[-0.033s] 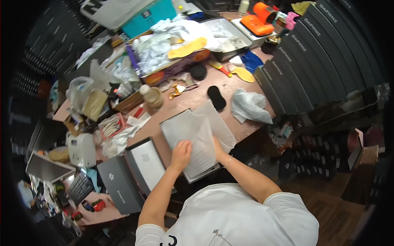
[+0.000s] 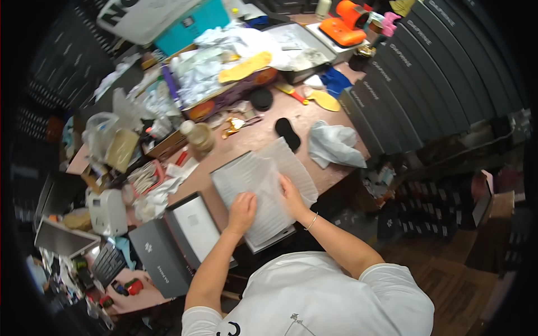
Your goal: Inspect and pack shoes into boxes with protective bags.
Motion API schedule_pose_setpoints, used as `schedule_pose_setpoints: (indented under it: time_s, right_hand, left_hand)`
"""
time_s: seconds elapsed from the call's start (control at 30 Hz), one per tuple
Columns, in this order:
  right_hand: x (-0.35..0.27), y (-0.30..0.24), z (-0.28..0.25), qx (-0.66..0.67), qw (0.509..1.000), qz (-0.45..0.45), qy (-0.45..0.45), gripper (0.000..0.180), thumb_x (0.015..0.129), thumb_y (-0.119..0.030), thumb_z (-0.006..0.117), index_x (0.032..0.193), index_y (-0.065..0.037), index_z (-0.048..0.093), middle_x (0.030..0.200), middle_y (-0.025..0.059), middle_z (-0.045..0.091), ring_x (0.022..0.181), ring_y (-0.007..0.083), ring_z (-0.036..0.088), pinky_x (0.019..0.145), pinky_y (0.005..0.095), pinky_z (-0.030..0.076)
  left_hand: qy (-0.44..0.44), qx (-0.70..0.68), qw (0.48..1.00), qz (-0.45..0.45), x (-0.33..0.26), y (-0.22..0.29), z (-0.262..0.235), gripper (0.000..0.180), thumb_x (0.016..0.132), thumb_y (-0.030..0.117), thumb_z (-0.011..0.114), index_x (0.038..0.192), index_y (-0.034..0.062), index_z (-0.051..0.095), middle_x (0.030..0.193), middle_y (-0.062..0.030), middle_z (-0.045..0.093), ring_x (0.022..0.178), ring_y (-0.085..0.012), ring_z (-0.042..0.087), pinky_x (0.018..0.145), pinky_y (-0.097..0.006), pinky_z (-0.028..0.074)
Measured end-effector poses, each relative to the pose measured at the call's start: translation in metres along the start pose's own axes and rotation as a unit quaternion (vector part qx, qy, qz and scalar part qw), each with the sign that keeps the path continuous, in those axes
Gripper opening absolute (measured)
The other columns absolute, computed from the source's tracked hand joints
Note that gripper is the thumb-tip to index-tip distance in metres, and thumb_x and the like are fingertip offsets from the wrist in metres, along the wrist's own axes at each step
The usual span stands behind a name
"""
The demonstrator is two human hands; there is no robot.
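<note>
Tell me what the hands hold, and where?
Both hands, left hand and right hand, press on the white translucent tissue paper sheet, mid-sheet over the box; grasp unclear.

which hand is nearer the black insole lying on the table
Right. The right hand lies on the tissue paper just below the black insole; the left hand sits lower and farther left.

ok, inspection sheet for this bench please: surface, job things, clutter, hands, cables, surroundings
Surface: brown table, crowded.
Job things: white tissue paper spread over an open box.
Clutter: black insole, yellow insole, bottle, crumpled cloth, grey box lid.
Hands: left hand and right hand both flat on the paper, no closed grip.
Cables: nothing seen.
Surroundings: stacked dark shoe boxes at right.
</note>
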State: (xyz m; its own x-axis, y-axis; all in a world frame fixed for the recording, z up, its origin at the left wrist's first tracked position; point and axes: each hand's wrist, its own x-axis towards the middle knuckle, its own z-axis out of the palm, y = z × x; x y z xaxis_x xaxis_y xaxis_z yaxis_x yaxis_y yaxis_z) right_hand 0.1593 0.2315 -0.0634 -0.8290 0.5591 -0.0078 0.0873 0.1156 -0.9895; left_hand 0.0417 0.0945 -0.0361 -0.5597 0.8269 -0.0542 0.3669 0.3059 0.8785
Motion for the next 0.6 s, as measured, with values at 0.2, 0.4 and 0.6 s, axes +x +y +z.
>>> schedule_pose_setpoints:
  time_s: [0.2,0.4,0.6]
  right_hand:
    - [0.004,-0.078,-0.185,-0.302,0.943,0.021,0.14,0.055,0.079,-0.002,0.059,0.132,0.0,0.043,0.129,0.0221,0.047,0.117,0.0329,0.051,0.095,0.0366,0.044]
    - [0.028,-0.024,-0.269,-0.575,0.808,0.128,-0.024,0.106,0.061,-0.02,0.084,0.147,-0.017,0.022,0.15,0.025,0.015,0.135,0.0444,0.025,0.107,0.0517,0.029]
    - [0.042,-0.008,-0.267,-0.3,0.948,0.106,-0.013,0.044,0.069,-0.014,0.072,0.109,0.003,0.061,0.094,0.0191,0.066,0.093,0.0348,0.063,0.083,0.04,0.048]
  left_hand:
    - [-0.097,0.276,0.948,0.127,0.036,-0.024,0.032,0.051,0.07,0.025,0.07,0.116,0.0056,0.059,0.119,-0.0162,0.056,0.118,-0.0349,0.046,0.101,-0.058,0.025]
    - [-0.245,0.399,0.883,0.021,0.037,0.037,0.005,0.074,0.062,0.036,0.077,0.125,0.0053,0.055,0.134,-0.0187,0.045,0.131,-0.0359,0.032,0.106,-0.068,0.007]
    - [-0.324,0.51,0.796,-0.022,0.044,0.026,0.002,0.08,0.068,0.05,0.073,0.124,-0.0037,0.054,0.134,-0.018,0.046,0.132,-0.0329,0.034,0.106,-0.068,0.009]
